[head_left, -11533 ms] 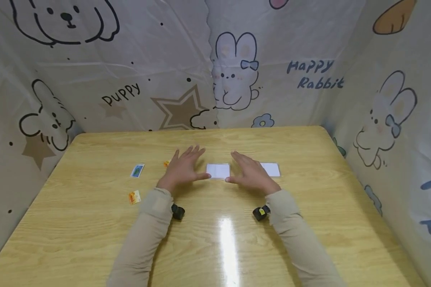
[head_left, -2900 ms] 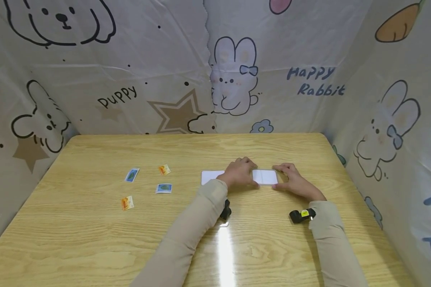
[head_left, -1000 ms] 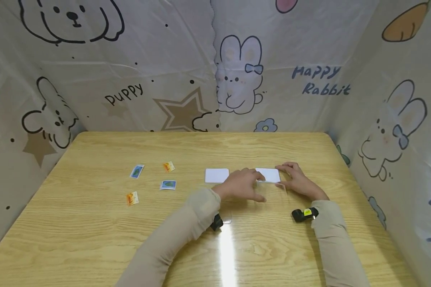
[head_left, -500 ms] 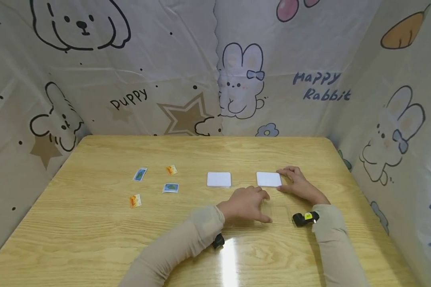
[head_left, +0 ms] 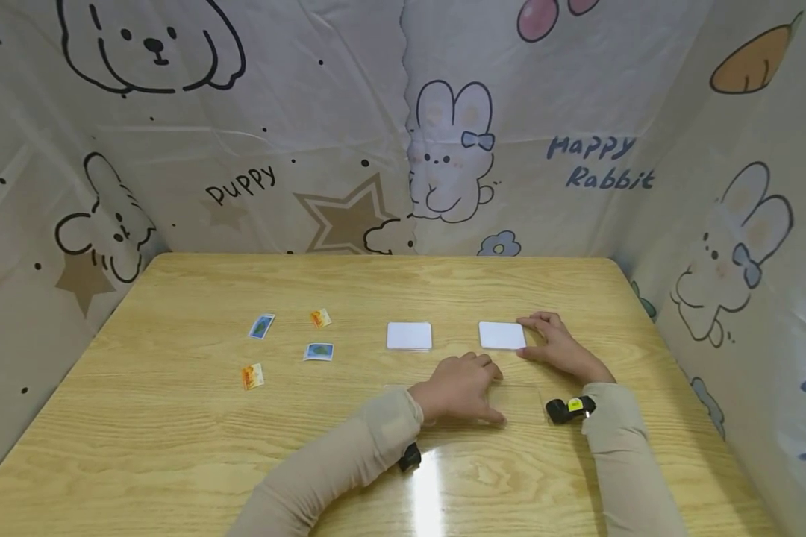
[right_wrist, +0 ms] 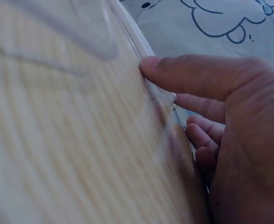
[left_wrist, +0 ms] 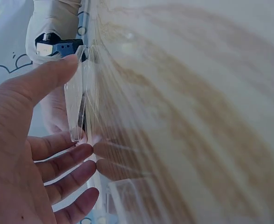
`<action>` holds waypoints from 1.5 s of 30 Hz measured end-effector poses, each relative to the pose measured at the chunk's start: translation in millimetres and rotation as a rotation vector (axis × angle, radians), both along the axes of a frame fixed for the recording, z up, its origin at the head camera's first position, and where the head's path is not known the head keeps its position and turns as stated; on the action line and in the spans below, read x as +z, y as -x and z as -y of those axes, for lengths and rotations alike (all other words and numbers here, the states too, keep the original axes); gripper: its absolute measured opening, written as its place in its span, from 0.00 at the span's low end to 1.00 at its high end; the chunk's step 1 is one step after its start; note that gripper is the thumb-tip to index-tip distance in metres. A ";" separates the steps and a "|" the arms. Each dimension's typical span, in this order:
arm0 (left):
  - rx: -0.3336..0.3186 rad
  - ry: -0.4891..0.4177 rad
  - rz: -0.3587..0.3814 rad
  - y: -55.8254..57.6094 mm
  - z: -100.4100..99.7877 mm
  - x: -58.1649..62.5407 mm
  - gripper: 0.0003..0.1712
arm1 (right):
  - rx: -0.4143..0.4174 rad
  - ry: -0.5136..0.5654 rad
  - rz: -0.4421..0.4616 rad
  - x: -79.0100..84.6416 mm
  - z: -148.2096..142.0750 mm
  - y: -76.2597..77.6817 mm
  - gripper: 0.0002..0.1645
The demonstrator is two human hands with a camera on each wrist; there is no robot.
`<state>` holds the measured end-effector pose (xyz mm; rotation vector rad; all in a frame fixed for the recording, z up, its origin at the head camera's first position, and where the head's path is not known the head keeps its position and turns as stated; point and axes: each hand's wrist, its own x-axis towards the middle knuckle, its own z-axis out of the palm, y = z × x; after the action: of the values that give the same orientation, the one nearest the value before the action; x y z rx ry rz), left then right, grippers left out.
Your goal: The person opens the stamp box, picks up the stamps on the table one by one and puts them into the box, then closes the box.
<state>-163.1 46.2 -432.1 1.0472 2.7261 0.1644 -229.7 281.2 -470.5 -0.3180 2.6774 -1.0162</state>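
Note:
In the head view, my left hand (head_left: pixel 460 388) is low over the table in front of the right-hand white card (head_left: pixel 501 335). It holds a clear plastic lid (left_wrist: pixel 75 98), spanned between thumb and index finger in the left wrist view; the other fingers are loosely bent. My right hand (head_left: pixel 559 347) grips the right end of that same white card, thumb at the near corner and index finger at the far one. A matching white card (head_left: pixel 409 335) lies to the left, untouched.
Two blue picture cards (head_left: pixel 262 326) and two orange ones (head_left: pixel 251 376) lie spread on the left of the wooden table (head_left: pixel 175 447). Another clear plastic piece (left_wrist: pixel 127 200) stands near my left fingertips. Printed cloth (head_left: pixel 349 127) walls the table's back and sides.
My left hand lifted the clear lid off the right-hand white card and brought it nearer to me, down onto the table area. My right hand stayed at the card's end.

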 end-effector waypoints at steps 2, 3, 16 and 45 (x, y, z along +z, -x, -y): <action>0.001 0.012 0.005 -0.3 -0.3 -0.2 0.41 | -0.003 0.004 0.004 0.4 -0.3 -0.3 0.40; 0.000 0.017 0.004 -0.4 -0.5 -0.4 0.42 | -0.005 0.005 0.007 0.7 -0.3 -0.5 0.41; -0.022 0.052 -0.024 -0.3 -0.1 -3.5 0.43 | 0.001 -0.002 -0.002 4.3 1.3 -3.2 0.41; 0.013 -0.391 0.170 15.8 32.2 18.4 0.08 | -0.036 0.162 -0.043 24.0 9.2 -2.5 0.38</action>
<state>-178.9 13.9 -413.6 1.0498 2.6024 0.7779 -227.2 272.0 -446.5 -0.3283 2.6531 -1.2546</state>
